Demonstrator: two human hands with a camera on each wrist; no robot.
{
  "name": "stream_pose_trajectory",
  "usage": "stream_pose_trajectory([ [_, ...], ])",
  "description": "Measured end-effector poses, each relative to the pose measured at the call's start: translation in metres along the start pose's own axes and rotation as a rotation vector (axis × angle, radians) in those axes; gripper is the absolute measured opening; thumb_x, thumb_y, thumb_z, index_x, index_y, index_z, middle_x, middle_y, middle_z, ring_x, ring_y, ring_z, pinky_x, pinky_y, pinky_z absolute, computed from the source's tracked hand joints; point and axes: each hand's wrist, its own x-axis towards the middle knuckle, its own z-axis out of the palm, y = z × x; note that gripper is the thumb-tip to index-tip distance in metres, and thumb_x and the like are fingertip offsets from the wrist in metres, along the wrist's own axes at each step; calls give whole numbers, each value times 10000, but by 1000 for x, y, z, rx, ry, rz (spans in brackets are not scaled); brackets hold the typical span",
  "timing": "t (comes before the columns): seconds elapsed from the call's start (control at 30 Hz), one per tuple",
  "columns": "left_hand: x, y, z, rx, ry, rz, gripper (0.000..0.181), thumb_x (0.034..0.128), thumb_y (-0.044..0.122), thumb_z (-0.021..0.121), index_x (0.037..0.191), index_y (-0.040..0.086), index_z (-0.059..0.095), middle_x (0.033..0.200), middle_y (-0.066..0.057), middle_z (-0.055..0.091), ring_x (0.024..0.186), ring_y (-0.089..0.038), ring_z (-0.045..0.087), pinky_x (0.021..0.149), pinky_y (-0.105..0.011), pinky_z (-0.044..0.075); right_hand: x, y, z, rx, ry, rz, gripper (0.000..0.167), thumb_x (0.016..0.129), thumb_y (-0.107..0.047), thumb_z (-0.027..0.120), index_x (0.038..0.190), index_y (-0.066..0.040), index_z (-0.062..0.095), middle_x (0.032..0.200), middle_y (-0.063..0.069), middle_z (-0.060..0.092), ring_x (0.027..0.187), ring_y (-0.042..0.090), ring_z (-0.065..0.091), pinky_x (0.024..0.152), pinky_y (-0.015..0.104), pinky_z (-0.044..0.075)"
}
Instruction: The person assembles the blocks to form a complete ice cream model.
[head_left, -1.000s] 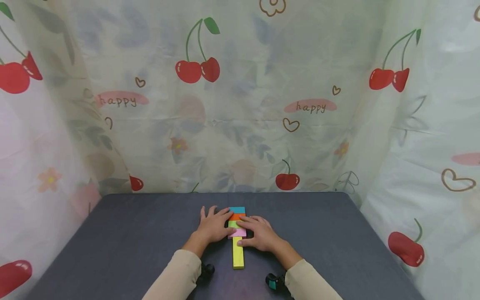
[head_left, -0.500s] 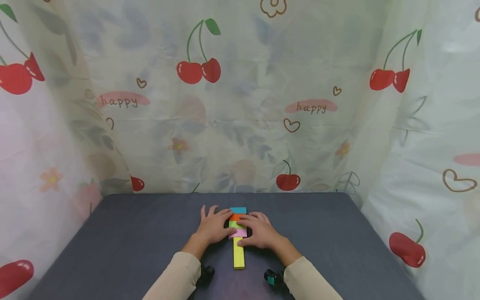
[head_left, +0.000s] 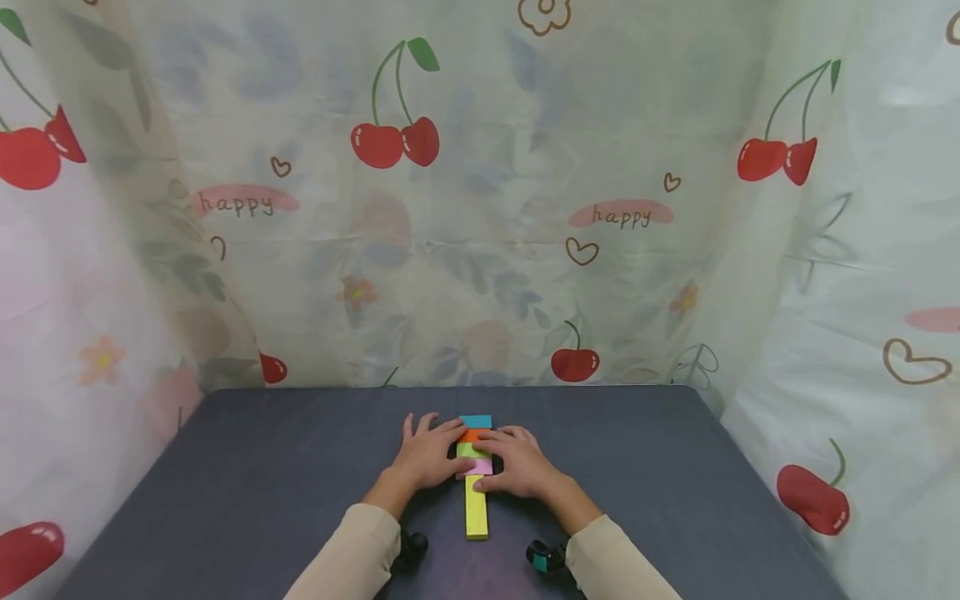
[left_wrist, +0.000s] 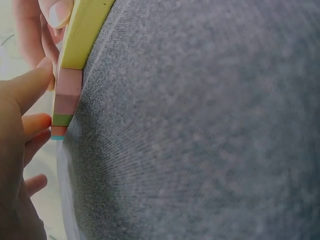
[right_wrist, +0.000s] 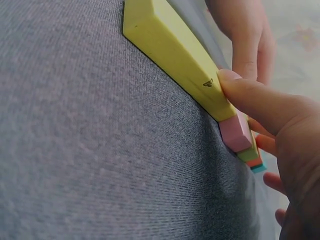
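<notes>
A row of flat blocks lies on the dark table in the head view: a blue block farthest away, then orange, green and pink. A long yellow block points from the pink one toward the person. My left hand rests at the row's left side, thumb on the pink block and index finger near the orange. From the right, my right hand lays its thumb on the yellow block's far end, with fingertips over the orange and green blocks. Both hands have spread, relaxed fingers.
Dark grey cloth covers the table. A curtain with cherry prints stands behind it and at both sides. Black wrist devices show beneath the sleeves.
The right hand's fingertips have shifted very slightly along the orange and green blocks. Otherwise the hands and the row of blocks keep their places.
</notes>
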Motion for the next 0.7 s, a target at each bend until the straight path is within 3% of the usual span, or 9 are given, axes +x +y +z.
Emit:
stream_pose_trajectory([
  [0.7, -2, -4, -2, 7, 34, 25, 668, 877, 617, 589, 1396, 199, 559, 1439, -8, 494, 1363, -363, 302, 1070, -676, 66, 0, 0, 4, 5, 8, 16, 678, 831, -562, 694, 1397, -212, 561, 1464, -8, 469, 1321, 324, 349, 1072, 591, 216],
])
